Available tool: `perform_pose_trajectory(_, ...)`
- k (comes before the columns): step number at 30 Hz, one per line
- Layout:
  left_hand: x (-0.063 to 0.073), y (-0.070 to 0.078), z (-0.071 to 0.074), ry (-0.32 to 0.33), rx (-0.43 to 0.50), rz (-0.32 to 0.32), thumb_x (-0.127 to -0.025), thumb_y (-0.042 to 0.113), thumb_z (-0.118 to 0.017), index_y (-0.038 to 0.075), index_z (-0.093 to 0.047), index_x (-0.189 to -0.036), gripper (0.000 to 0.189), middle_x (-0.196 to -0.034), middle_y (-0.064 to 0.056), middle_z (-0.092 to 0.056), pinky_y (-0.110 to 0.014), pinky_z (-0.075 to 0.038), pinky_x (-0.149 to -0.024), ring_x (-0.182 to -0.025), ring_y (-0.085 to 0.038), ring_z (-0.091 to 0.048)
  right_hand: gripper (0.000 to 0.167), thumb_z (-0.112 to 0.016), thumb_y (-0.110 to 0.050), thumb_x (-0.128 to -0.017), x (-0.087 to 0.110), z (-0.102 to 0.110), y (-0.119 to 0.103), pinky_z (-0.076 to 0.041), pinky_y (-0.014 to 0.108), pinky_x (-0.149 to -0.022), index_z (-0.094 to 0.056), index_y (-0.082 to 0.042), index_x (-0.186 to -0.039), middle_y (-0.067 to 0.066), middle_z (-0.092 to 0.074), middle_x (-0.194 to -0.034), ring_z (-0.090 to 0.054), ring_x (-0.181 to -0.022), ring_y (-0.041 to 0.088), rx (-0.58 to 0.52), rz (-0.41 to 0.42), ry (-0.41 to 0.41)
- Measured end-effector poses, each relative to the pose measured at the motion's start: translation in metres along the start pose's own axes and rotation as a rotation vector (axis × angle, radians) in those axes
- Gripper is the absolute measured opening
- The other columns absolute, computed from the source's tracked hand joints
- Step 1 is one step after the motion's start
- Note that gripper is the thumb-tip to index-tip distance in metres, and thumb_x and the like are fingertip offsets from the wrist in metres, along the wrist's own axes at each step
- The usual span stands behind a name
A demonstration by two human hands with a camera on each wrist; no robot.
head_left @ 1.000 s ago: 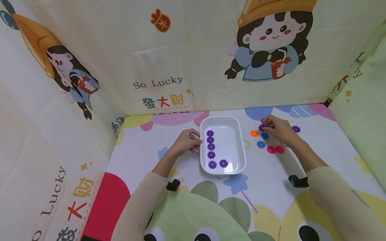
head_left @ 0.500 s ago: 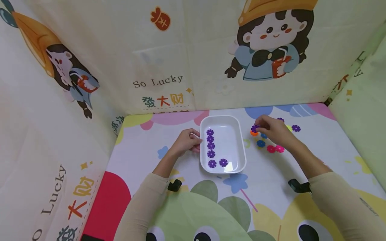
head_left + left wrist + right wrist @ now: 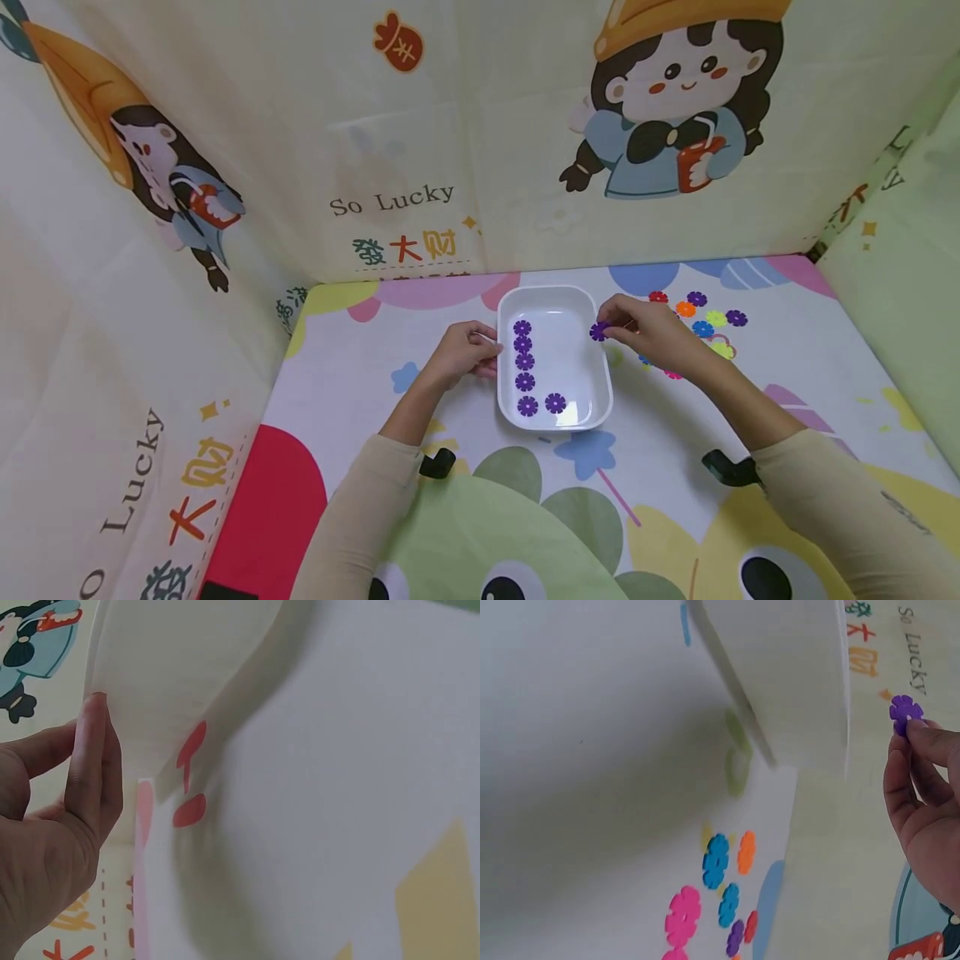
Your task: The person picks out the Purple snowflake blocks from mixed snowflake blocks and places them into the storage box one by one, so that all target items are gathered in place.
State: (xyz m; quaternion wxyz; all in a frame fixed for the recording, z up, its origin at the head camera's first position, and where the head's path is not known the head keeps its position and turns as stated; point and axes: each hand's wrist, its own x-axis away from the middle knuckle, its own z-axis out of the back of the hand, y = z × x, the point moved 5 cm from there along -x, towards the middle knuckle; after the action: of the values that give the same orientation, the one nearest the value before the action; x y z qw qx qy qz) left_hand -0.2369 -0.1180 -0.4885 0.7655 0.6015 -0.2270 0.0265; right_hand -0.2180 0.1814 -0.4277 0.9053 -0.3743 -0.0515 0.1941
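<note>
A white rectangular tray [image 3: 566, 350] sits mid-table in the head view. Inside, several purple flower-shaped plastic pieces [image 3: 525, 362] form a column on the left, with one purple piece [image 3: 555, 403] beside the lowest. My left hand [image 3: 463, 354] touches the tray's left rim; the left wrist view shows its extended fingers [image 3: 88, 754] against the outer tray wall [image 3: 165, 667]. Between thumb and fingers, my right hand [image 3: 647, 329] pinches another purple flower piece [image 3: 597, 332] at the tray's right rim. That piece [image 3: 905, 710] stands out from the fingertips in the right wrist view.
Right of the tray lie loose flower pieces: red [image 3: 657, 297], orange [image 3: 686, 309], blue [image 3: 702, 329], yellow [image 3: 716, 318] and purple [image 3: 737, 318]. Pink pieces [image 3: 682, 916] show in the right wrist view. Printed cloth walls [image 3: 525, 208] enclose the table's back and sides.
My right hand has carried the pinched purple piece leftward from the loose pieces to the tray's right rim, uncovering more loose pieces. My left hand has stayed at the tray.
</note>
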Motion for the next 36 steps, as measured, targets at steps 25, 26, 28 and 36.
perform_pose_trajectory(25,0.002,0.0,0.0,0.005,0.013,-0.006,-0.095,0.006,-0.073,-0.002,-0.063,-0.117,0.025,-0.086,-0.014,-0.071,-0.047,-0.068,-0.072,-0.064,-0.019,-0.072,0.014,-0.074,-0.004,-0.094,-0.036,-0.064,-0.032,-0.066,0.037,-0.09,-0.07,-0.015,-0.102,0.0,-0.074,-0.099,-0.068,-0.091,0.017,0.037,0.108,-0.344)
perform_pose_trajectory(26,0.002,0.0,0.0,0.003,0.014,-0.005,-0.095,0.006,-0.073,-0.002,-0.063,-0.117,0.025,-0.086,-0.014,-0.071,-0.048,-0.068,-0.072,-0.064,-0.019,-0.073,0.014,-0.074,-0.004,-0.094,-0.037,-0.066,-0.032,-0.066,0.037,-0.091,-0.07,-0.015,-0.102,0.0,-0.074,-0.098,-0.068,-0.091,0.017,0.034,0.101,-0.36)
perform_pose_trajectory(28,0.001,0.0,0.0,0.001,0.014,-0.002,-0.096,0.006,-0.073,-0.002,-0.063,-0.117,0.025,-0.086,-0.013,-0.071,-0.048,-0.068,-0.073,-0.064,-0.018,-0.073,0.014,-0.073,-0.002,-0.094,-0.038,-0.07,-0.032,-0.066,0.037,-0.091,-0.07,-0.015,-0.101,0.001,-0.074,-0.098,-0.067,-0.09,0.017,0.029,0.092,-0.396)
perform_pose_trajectory(36,0.002,0.001,0.001,0.011,0.003,-0.002,-0.096,0.006,-0.073,-0.001,-0.063,-0.117,0.025,-0.086,-0.014,-0.071,-0.045,-0.068,-0.07,-0.063,-0.018,-0.072,0.011,-0.072,-0.003,-0.095,-0.046,-0.081,-0.036,-0.065,0.031,-0.085,-0.069,-0.013,-0.1,0.002,-0.071,-0.092,-0.063,-0.085,0.016,0.092,0.087,-0.513)
